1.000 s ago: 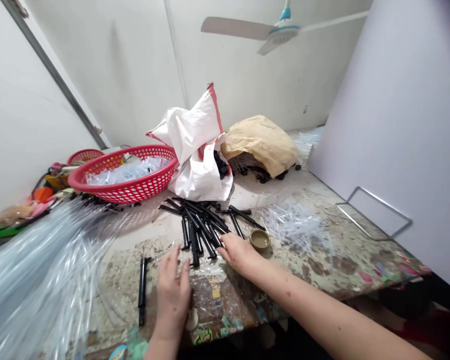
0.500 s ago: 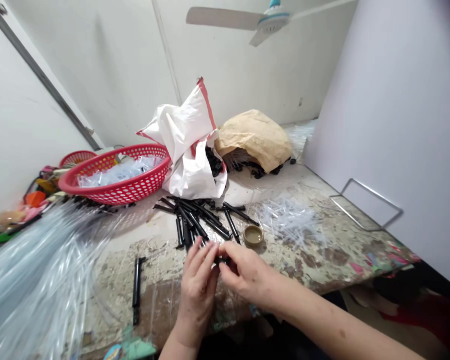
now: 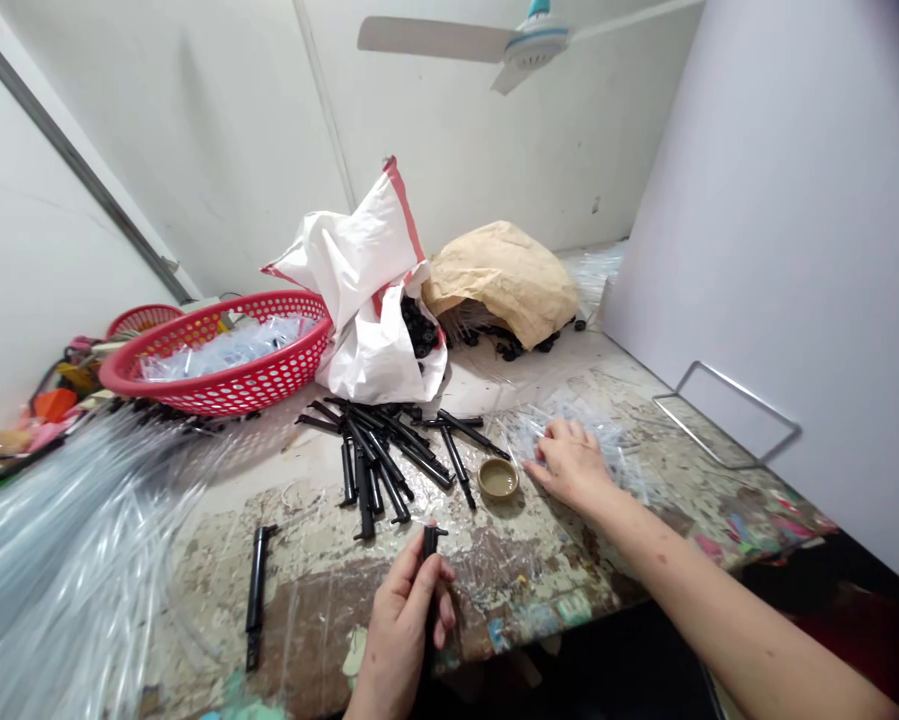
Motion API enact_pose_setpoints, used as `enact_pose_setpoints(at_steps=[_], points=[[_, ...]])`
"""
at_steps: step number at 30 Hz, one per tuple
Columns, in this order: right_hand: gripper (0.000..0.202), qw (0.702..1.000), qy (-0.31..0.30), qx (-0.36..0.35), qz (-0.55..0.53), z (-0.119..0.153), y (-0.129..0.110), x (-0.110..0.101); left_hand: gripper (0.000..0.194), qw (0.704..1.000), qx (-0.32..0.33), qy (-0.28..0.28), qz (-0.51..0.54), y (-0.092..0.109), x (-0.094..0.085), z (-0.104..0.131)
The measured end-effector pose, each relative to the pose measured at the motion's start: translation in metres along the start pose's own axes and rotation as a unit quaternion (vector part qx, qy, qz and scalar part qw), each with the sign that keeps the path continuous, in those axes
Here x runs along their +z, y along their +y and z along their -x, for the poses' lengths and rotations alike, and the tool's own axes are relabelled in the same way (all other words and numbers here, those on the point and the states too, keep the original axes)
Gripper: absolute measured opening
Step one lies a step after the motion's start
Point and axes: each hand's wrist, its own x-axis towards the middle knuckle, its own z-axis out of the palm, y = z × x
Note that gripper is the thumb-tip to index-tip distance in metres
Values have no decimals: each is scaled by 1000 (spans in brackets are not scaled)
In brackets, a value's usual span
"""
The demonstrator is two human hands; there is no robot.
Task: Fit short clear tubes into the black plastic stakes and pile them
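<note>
My left hand (image 3: 411, 610) is closed around a black plastic tube (image 3: 429, 541) with a small side nozzle, held upright near the table's front edge. Out to the right, my right hand (image 3: 573, 462) rests on a pile of short clear plastic tubes (image 3: 606, 430). Its thumb stands apart from the curled fingers, whose tips are partly lost among the tubes. Between the hands sits a small round dish (image 3: 498, 480) with some liquid in it. Behind my left hand lies a heap of similar black tubes (image 3: 378, 450). One more black tube (image 3: 257, 590) lies alone at the left.
A red perforated basket (image 3: 269, 385) of clear pieces stands back left, beside a white sack (image 3: 366, 350) of black parts. Brown paper (image 3: 505, 275) covers more parts. Long clear tubing (image 3: 66, 550) spreads over the left side. A wire handle (image 3: 726, 415) juts out from the right panel.
My hands were together at the table's front; now they are apart. My right hand has moved right to the clear tubes, while my left hand keeps the black tube.
</note>
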Motion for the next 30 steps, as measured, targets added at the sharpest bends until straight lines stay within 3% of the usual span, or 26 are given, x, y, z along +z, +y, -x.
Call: enact_pose_setpoints(at_steps=[3,7,11,16,22,26,30], points=[[16,999,5,13,-34,0,3,5,54,1000,-12,0,21,-3,-2,-2],[14,988,12,14,-156,-5,14,4,54,999,-20,4,26,-4,-5,-4],[23,976,17,15,-217,-10,18,-12,51,999,-18,-11,31,-3,-7,-3],[31,933,-14,3,-360,-8,5,-35,44,997,-16,-36,60,-2,-8,-1],[21,977,-36,-132,-162,0,-14,-30,50,997,-6,-40,60,-4,-9,0],[17,978,-51,-201,-14,2,-28,-28,47,998,-3,-32,52,-2,-6,1],[18,966,-50,-250,32,0,-41,-31,40,999,0,-38,33,0,-5,2]])
